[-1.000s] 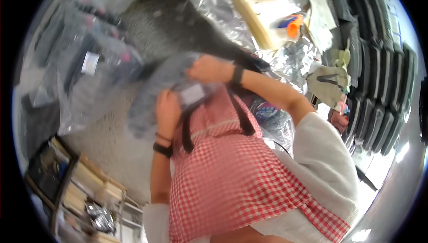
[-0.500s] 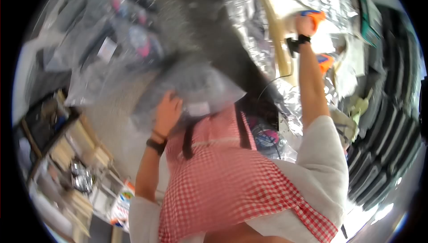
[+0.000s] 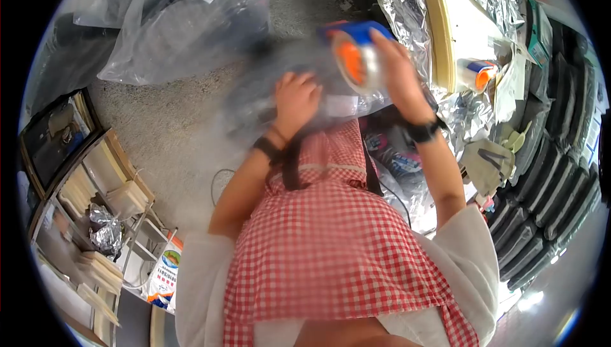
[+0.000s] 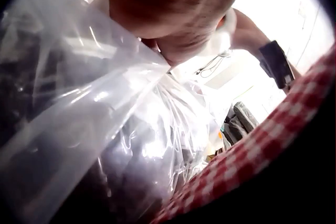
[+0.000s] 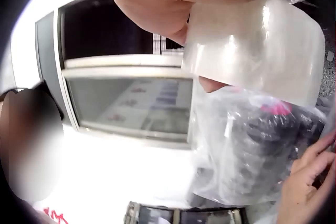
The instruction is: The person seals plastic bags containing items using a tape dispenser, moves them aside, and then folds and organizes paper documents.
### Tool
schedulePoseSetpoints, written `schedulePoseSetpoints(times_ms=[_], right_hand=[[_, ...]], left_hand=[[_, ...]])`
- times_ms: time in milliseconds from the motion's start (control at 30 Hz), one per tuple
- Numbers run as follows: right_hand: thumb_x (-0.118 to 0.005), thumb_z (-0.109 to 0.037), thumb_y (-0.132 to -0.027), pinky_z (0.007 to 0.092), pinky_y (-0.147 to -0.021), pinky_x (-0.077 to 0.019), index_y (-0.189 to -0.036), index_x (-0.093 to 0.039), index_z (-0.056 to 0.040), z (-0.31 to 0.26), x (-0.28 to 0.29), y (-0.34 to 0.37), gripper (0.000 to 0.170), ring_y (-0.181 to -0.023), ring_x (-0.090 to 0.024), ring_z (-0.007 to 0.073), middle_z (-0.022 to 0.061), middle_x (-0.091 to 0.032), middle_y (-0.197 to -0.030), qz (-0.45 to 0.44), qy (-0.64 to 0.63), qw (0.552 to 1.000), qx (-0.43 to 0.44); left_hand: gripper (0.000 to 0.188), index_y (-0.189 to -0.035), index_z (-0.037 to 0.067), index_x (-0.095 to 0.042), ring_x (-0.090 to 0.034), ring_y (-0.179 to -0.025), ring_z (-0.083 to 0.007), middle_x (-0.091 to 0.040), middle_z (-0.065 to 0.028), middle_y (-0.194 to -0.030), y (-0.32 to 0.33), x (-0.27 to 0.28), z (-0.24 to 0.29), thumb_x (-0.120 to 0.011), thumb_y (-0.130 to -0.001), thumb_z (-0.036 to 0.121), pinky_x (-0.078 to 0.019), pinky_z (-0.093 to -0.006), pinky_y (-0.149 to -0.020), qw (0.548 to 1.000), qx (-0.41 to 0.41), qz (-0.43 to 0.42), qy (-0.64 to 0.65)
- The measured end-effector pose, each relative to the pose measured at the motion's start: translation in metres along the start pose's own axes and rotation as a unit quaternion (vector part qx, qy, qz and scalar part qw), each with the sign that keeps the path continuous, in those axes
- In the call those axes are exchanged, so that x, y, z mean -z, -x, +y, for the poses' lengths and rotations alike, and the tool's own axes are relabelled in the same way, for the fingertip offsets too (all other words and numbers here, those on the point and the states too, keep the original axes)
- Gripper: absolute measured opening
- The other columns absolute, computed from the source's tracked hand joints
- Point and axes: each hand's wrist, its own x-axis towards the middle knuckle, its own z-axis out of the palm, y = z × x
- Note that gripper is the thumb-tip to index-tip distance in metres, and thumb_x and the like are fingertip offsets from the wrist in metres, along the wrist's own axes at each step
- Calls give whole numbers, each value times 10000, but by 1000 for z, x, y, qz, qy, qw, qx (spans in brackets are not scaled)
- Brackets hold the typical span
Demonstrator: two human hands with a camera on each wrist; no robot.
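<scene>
A clear plastic bag (image 3: 254, 102) with dark contents lies in front of the checked apron, blurred in the head view. My left hand (image 3: 297, 102) grips its gathered plastic; in the left wrist view the film of the bag (image 4: 131, 85) runs in folds up to the fingers. A white label (image 3: 342, 105) shows on the bag beside that hand. My right hand (image 3: 402, 76) holds a blue and orange tape dispenser (image 3: 356, 54) over the bag's right side. Its wide roll of clear tape (image 5: 252, 45) fills the upper right of the right wrist view.
A second tape dispenser (image 3: 482, 74) lies on the foil-covered bench (image 3: 458, 35) at the right. Another filled plastic bag (image 3: 191, 28) lies on the floor (image 3: 159, 111) at upper left. Dark wrapped bundles (image 3: 547, 169) are stacked at far right, with shelving (image 3: 95, 200) at lower left.
My right hand left the bag, reached to the bench, took hold of a tape dispenser and brought it back over the bag. The left hand has stayed on the bag.
</scene>
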Motion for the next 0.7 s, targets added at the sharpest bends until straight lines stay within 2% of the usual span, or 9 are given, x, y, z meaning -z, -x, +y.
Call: schedulePoseSetpoints(times_ms=[67, 167, 267, 333, 433, 467, 500, 633, 700], right_hand=[[-552, -292, -902, 264, -479, -456, -840, -635, 6, 29, -32, -26, 315, -520, -580, 152, 65, -619, -668, -86, -2, 996, 1], [-546, -297, -905, 281, -475, -470, -855, -631, 24, 38, -64, -42, 336, -524, -596, 170, 82, -630, -682, -69, 45, 995, -63], [-548, -294, -901, 296, -471, -474, -853, -627, 38, 84, -47, -65, 345, -532, -612, 188, 95, -633, -683, -63, 98, 986, -118], [-556, -296, -900, 291, -478, -477, -878, -628, 34, 66, -44, -33, 339, -532, -615, 180, 94, -636, -691, -71, 66, 991, -89], [-544, -303, -914, 249, -534, -460, -953, -623, 19, 61, -36, 11, 334, -575, -582, 123, 58, -629, -723, -78, 53, 994, 51], [-535, -300, -923, 224, -609, -438, -999, -609, 19, 35, -38, 51, 336, -679, -548, 80, 30, -620, -791, -117, 61, 991, 15], [-548, -291, -921, 217, -661, -421, -1032, -587, 20, 44, -32, 69, 332, -772, -521, 60, 19, -609, -848, -83, 91, 990, 73], [-542, -193, -903, 240, -717, -410, -1053, -534, 30, 77, 19, 161, 269, -793, -498, 83, 45, -578, -837, -126, 150, 975, 101], [-555, -162, -886, 254, -751, -412, -1073, -537, 41, 139, 58, 194, 276, -824, -509, 105, 71, -591, -868, -98, 126, 987, 6]], left_hand=[[199, -660, 63, -646, -514, -885, -246, -649, 14, -1042, 1, -4, 0, -650, -777, 223, -395, -410, -759, 999, 29, -11, 38], [204, -634, 63, -658, -532, -881, -262, -645, 6, -960, 0, -5, -1, -681, -739, 235, -421, -411, -734, 997, 63, -17, 29], [218, -621, 65, -656, -547, -872, -275, -618, -29, -879, -3, -6, -7, -700, -719, 255, -444, -405, -723, 997, 73, -8, 30], [230, -613, 67, -655, -557, -866, -283, -593, -57, -818, -10, -2, -9, -712, -708, 270, -459, -401, -719, 997, 70, 16, 35], [216, -628, 67, -665, -574, -838, -287, -594, -94, -818, -37, 21, -8, -708, -711, 262, -462, -411, -722, 975, 194, -30, 103], [212, -633, 66, -667, -576, -835, -288, -596, -103, -820, -41, 27, -11, -707, -712, 258, -463, -413, -721, 960, 237, -42, 146], [217, -668, 61, -685, -581, -827, -296, -608, -130, -810, -44, -14, -47, -708, -714, 271, -466, -403, -723, 983, 181, 7, 41], [290, -695, 65, -703, -595, -805, -347, -622, -189, -800, -76, 9, -68, -692, -695, 355, -476, -423, -703, 992, 109, -35, 55], [284, -682, 57, -698, -594, -797, -344, -622, -188, -800, -77, 12, -71, -684, -705, 340, -472, -420, -700, 991, 102, -44, 73]])
